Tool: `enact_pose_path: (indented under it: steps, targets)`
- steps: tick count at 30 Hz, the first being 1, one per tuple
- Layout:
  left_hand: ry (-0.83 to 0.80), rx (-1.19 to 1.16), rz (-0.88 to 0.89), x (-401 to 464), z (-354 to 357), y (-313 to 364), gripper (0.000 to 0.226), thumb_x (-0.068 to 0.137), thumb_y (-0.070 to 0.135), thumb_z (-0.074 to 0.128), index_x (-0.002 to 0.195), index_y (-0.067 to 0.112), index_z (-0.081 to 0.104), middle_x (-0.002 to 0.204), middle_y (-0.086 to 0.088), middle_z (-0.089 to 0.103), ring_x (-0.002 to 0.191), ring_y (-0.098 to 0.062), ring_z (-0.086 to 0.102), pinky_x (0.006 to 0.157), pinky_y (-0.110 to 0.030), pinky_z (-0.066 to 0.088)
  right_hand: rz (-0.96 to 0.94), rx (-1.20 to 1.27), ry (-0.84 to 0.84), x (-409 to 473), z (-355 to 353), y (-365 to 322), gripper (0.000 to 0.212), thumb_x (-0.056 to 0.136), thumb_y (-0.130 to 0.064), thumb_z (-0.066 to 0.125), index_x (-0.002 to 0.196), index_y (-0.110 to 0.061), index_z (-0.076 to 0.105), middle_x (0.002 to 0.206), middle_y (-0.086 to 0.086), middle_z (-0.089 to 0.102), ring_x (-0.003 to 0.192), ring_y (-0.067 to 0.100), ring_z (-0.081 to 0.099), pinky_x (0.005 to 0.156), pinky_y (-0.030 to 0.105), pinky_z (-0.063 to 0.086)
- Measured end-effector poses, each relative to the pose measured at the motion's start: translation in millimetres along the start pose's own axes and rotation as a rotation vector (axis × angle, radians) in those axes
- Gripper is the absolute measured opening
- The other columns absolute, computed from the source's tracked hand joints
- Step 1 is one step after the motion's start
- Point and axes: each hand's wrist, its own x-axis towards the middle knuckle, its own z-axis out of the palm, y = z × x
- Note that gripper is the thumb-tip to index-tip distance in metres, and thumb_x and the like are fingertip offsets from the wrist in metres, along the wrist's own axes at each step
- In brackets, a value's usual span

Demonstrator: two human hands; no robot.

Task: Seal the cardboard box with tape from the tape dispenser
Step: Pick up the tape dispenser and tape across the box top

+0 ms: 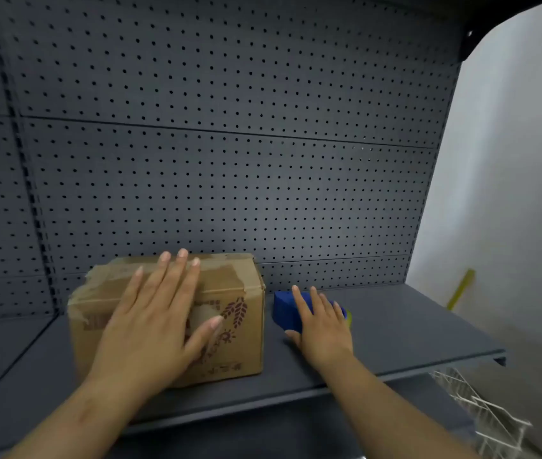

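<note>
So, the box (170, 319) is parked on the left part of a grey shelf (412, 329), flaps down, right in front of a pegboard (229, 160). Old tape scraps and torn patches can be seen on its top and front (fresh tape can't be made out anywhere). The left hand (157, 326) is laid flat over the box's front top edge, fingers spread, nothing gripped; the box is just being steadied, going by the pose.

The dispenser (287, 311), a blue thing with a bit of yellow-green showing at its right end, is sitting on the shelf just beside the box, to its right. The right hand (322, 326) is draped over it, fingers loosely extended and thumb down by the near side. It isn't clamped yet, so this is read as the reach-and-grab step, right at the start of the job.

Next, the dispenser needs to be closed on properly, lifted, and brought over the box so the tape end can be stuck down at one end of the seam. The left hand will probably have to be shifted off the seam line, or the tape path gets blocked.
</note>
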Motion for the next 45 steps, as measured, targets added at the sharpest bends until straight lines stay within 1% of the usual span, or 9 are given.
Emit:
enact_pose_path:
  steps: [7, 11, 17, 21, 26, 36, 39, 43, 45]
  targets:
    - [-0.017, 0.014, -0.023, 6.2, 3.9, -7.1, 0.077, 0.089, 0.062, 0.017, 0.142, 0.007, 0.025, 0.149, -0.012, 0.027, 0.138, -0.018, 0.016, 0.113, -0.034, -0.002, 0.06, -0.099, -0.074, 9.3, 14.2, -1.9, 0.073, 0.093, -0.044, 0.042, 0.144, -0.027, -0.008, 0.151, 0.016, 0.018, 0.134, 0.03, 0.026, 0.113, 0.041, 0.014]
    - [-0.009, 0.016, -0.019, 4.5, 3.4, -13.4, 0.076, 0.089, 0.061, 0.018, 0.143, 0.008, 0.025, 0.149, -0.011, 0.027, 0.138, -0.018, 0.015, 0.113, -0.035, 0.0, 0.064, -0.157, -0.017, 14.5, 19.7, 1.0, 0.065, 0.094, -0.02, 0.043, 0.146, -0.025, 0.003, 0.135, 0.01, 0.044, 0.111, 0.024, 0.047, 0.097, 0.034, 0.034]
    - [-0.008, -0.004, -0.022, 7.5, -3.8, -32.0, 0.076, 0.09, 0.063, 0.014, 0.143, 0.009, 0.024, 0.149, -0.009, 0.028, 0.139, -0.021, 0.022, 0.114, -0.035, -0.001, 0.063, -0.061, 0.06, 16.5, 4.1, 10.5, 0.058, 0.094, -0.024, 0.046, 0.144, -0.027, 0.017, 0.123, 0.007, 0.052, 0.106, 0.022, 0.051, 0.087, 0.031, 0.038]
    - [0.0, -0.068, -0.041, 13.9, -14.8, -49.3, 0.078, 0.086, 0.067, 0.005, 0.144, 0.015, 0.009, 0.153, -0.003, 0.014, 0.141, -0.016, 0.007, 0.111, -0.028, -0.016, 0.059, 0.102, 0.158, 26.9, -36.8, 24.5, 0.057, 0.088, -0.027, 0.058, 0.139, -0.028, 0.032, 0.126, 0.012, 0.054, 0.11, 0.028, 0.051, 0.089, 0.036, 0.038]
    - [0.004, -0.167, -0.05, 36.2, -35.3, -67.8, 0.084, 0.073, 0.073, -0.009, 0.143, 0.026, -0.01, 0.152, 0.008, -0.012, 0.138, -0.005, -0.018, 0.109, -0.024, -0.023, -0.105, 0.291, 0.314, 35.8, -131.1, 16.3, 0.059, 0.083, -0.018, 0.066, 0.136, -0.024, 0.041, 0.127, 0.01, 0.055, 0.116, 0.028, 0.047, 0.1, 0.04, 0.035]
    - [-0.016, -0.445, -0.063, 70.6, -100.6, -102.7, 0.084, 0.078, 0.068, 0.02, 0.147, 0.024, 0.002, 0.157, 0.007, 0.001, 0.134, 0.003, -0.01, 0.11, -0.025, -0.009, -0.561, 0.49, 0.331, 27.1, -248.8, -80.3, 0.06, 0.081, -0.012, 0.067, 0.129, -0.041, 0.043, 0.1, -0.031, 0.046, 0.094, -0.001, 0.042, 0.079, 0.005, 0.031]
    - [-0.059, -0.571, -0.143, 66.9, -118.0, -112.1, 0.077, 0.084, 0.06, 0.034, 0.147, 0.029, 0.003, 0.155, 0.01, 0.003, 0.122, 0.005, -0.01, 0.112, -0.03, -0.004, -0.639, 0.537, 0.33, 25.4, -253.6, -104.4, 0.064, 0.081, -0.012, 0.067, 0.124, -0.049, 0.039, 0.1, -0.027, 0.049, 0.096, -0.005, 0.044, 0.079, 0.011, 0.038]
    - [-0.124, -0.699, -0.213, 62.3, -125.6, -135.9, 0.09, 0.068, 0.071, 0.038, 0.145, 0.037, 0.004, 0.155, 0.012, 0.008, 0.143, -0.019, -0.008, 0.114, -0.047, 0.006, -0.715, 0.582, 0.331, 27.3, -254.4, -127.9, 0.067, 0.08, -0.009, 0.068, 0.122, -0.051, 0.038, 0.106, -0.022, 0.051, 0.1, -0.005, 0.045, 0.079, 0.013, 0.042]
    - [-0.131, -0.759, -0.196, 60.3, -126.7, -148.1, 0.09, 0.068, 0.069, 0.041, 0.145, 0.036, 0.008, 0.153, 0.014, 0.02, 0.143, -0.017, 0.007, 0.116, -0.045, 0.011, -0.737, 0.59, 0.319, 29.2, -253.1, -137.2, 0.067, 0.079, -0.008, 0.068, 0.123, -0.05, 0.039, 0.107, -0.023, 0.051, 0.101, -0.006, 0.045, 0.082, 0.017, 0.043]
